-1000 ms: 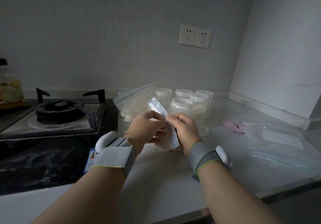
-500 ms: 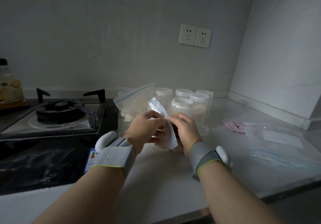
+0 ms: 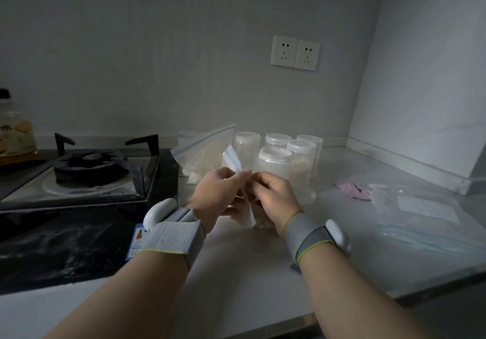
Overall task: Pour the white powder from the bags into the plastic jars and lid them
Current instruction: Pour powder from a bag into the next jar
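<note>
Thumb and fingers of the left hand (image 3: 219, 191) and the right hand (image 3: 276, 196) pinched the top edge of a small zip bag (image 3: 233, 160) — held over the counter (image 3: 249, 259), just in front of the lidded plastic jars (image 3: 274, 163).

5 lidded jars (image 3: 274, 162), 2 wall sockets (image 3: 284, 51)

Single head-worn wide-angle view, looking forward and down, close over countertop (image 3: 236, 265)
</note>
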The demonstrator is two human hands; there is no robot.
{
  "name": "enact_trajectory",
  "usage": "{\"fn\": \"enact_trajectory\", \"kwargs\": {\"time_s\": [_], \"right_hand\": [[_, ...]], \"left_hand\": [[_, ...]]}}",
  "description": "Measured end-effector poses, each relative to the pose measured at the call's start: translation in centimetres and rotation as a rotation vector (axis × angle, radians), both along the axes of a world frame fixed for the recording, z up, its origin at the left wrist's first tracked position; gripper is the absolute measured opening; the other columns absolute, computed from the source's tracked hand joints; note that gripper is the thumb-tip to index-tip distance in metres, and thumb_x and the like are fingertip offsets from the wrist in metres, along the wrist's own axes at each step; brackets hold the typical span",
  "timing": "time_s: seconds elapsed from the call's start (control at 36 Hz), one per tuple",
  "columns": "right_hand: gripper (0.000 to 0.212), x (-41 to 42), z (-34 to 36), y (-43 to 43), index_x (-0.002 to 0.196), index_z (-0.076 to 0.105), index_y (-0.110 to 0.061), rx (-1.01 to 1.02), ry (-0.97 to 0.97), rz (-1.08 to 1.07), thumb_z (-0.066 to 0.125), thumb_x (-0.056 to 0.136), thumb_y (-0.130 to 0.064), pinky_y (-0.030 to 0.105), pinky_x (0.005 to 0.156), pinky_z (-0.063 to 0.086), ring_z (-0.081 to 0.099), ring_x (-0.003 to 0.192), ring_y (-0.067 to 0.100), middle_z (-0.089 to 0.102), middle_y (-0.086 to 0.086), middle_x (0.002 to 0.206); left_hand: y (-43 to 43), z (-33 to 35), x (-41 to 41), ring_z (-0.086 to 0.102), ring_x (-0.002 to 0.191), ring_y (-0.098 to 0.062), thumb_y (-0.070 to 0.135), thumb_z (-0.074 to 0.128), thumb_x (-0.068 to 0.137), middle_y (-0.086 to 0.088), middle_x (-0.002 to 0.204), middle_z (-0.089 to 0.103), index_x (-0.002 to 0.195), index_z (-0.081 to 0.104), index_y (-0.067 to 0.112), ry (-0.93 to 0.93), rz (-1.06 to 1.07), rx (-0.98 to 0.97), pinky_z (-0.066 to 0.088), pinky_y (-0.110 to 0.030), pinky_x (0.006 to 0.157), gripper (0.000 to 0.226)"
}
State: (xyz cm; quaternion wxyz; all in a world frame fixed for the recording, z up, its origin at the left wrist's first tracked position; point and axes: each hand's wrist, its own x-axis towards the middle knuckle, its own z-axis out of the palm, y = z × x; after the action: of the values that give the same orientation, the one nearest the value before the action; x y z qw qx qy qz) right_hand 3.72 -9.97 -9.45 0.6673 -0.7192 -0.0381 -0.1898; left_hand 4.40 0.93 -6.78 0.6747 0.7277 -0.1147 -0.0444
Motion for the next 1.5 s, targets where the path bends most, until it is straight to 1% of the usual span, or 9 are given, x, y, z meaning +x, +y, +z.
{"fn": "enact_trajectory", "kwargs": {"time_s": [0.19, 0.31, 0.39, 0.56, 0.69, 0.86, 1.11, 1.25, 1.5], "right_hand": [[0.028, 0.17, -0.09, -0.12, 0.062, 0.058, -0.017, -0.027, -0.006, -0.073, 0.056, 0.086, -0.005, 0.017, 0.055, 0.044, 0.051, 0.051, 0.004, 0.056, -0.006, 0.052], [0.030, 0.34, -0.05, -0.35, 0.058, 0.054, -0.015, 0.046, -0.015, -0.109, 0.058, 0.086, -0.004, 0.014, 0.049, 0.041, 0.045, 0.042, 0.000, 0.050, -0.012, 0.040], [0.029, 0.14, 0.00, -0.24, 0.058, 0.052, -0.015, 0.051, -0.027, -0.098, 0.063, 0.085, -0.012, 0.016, 0.051, 0.042, 0.046, 0.045, 0.002, 0.050, -0.009, 0.046], [0.025, -0.05, 0.12, -0.14, 0.062, 0.052, -0.015, 0.052, 0.022, -0.059, 0.060, 0.085, -0.008, 0.031, 0.064, 0.045, 0.050, 0.058, 0.018, 0.052, 0.004, 0.058], [0.025, -0.15, 0.15, -0.06, 0.062, 0.054, -0.014, 0.028, 0.006, -0.057, 0.058, 0.084, -0.002, 0.028, 0.063, 0.045, 0.050, 0.058, 0.016, 0.054, 0.004, 0.058], [0.025, -0.11, 0.10, -0.02, 0.062, 0.056, -0.015, 0.013, 0.006, -0.047, 0.060, 0.084, -0.002, 0.036, 0.070, 0.049, 0.053, 0.064, 0.021, 0.056, 0.006, 0.061], [0.030, 0.22, -0.06, -0.42, 0.055, 0.056, -0.016, -0.001, -0.052, -0.152, 0.063, 0.082, -0.005, 0.014, 0.048, 0.040, 0.045, 0.040, 0.000, 0.051, -0.010, 0.039], [0.028, 0.19, -0.05, -0.51, 0.057, 0.056, -0.015, 0.027, -0.043, -0.146, 0.066, 0.083, -0.015, 0.014, 0.045, 0.039, 0.045, 0.041, 0.001, 0.050, -0.012, 0.040], [0.031, -0.01, 0.30, -0.54, 0.056, 0.054, -0.013, 0.107, -0.008, -0.120, 0.056, 0.085, -0.001, 0.010, 0.040, 0.036, 0.045, 0.037, 0.000, 0.048, -0.011, 0.037]], "left_hand": [[0.07, 0.20, -0.04, 0.058, 0.062, -0.016, 0.021, 0.051, 0.095, -0.007, 0.077, 0.061, 0.101, 0.060, 0.005, 0.029, -0.023, -0.009, 0.050, -0.020, 0.052, 0.019], [0.08, 0.11, -0.04, 0.059, 0.060, -0.014, 0.015, 0.051, 0.095, -0.006, 0.076, 0.061, 0.087, 0.060, 0.009, 0.028, -0.031, -0.007, 0.051, -0.021, 0.051, 0.014], [0.05, -0.05, -0.07, 0.059, 0.058, -0.014, 0.011, 0.053, 0.094, -0.006, 0.074, 0.062, 0.081, 0.059, 0.010, -0.005, -0.017, 0.021, 0.052, -0.021, 0.049, 0.014], [0.12, 0.31, -0.23, 0.058, 0.061, -0.016, 0.032, 0.051, 0.096, -0.006, 0.075, 0.060, 0.087, 0.060, 0.010, 0.043, -0.033, -0.055, 0.051, -0.025, 0.057, 0.025], [0.06, 0.22, -0.25, 0.057, 0.059, -0.015, 0.025, 0.056, 0.093, -0.007, 0.077, 0.060, 0.098, 0.061, 0.005, 0.036, -0.025, -0.024, 0.049, -0.017, 0.044, 0.021], [0.15, 0.25, -0.14, 0.057, 0.060, -0.016, 0.020, 0.052, 0.095, -0.006, 0.075, 0.060, 0.104, 0.061, 0.004, 0.055, -0.021, -0.028, 0.049, -0.018, 0.047, 0.020], [0.07, 0.00, 0.04, 0.061, 0.065, -0.019, 0.010, 0.055, 0.093, -0.008, 0.079, 0.065, 0.083, 0.063, 0.018, -0.022, -0.023, 0.006, 0.053, -0.026, 0.057, 0.015], [0.30, -0.02, -0.10, 0.061, 0.068, -0.018, 0.004, 0.063, 0.087, -0.007, 0.076, 0.066, 0.084, 0.065, 0.020, -0.080, -0.081, 0.032, 0.056, -0.024, 0.061, 0.016], [0.27, -0.05, 0.04, 0.060, 0.066, -0.014, 0.007, 0.064, 0.087, -0.003, 0.076, 0.063, 0.084, 0.062, 0.020, -0.046, -0.078, -0.014, 0.055, -0.024, 0.062, 0.014]]}}
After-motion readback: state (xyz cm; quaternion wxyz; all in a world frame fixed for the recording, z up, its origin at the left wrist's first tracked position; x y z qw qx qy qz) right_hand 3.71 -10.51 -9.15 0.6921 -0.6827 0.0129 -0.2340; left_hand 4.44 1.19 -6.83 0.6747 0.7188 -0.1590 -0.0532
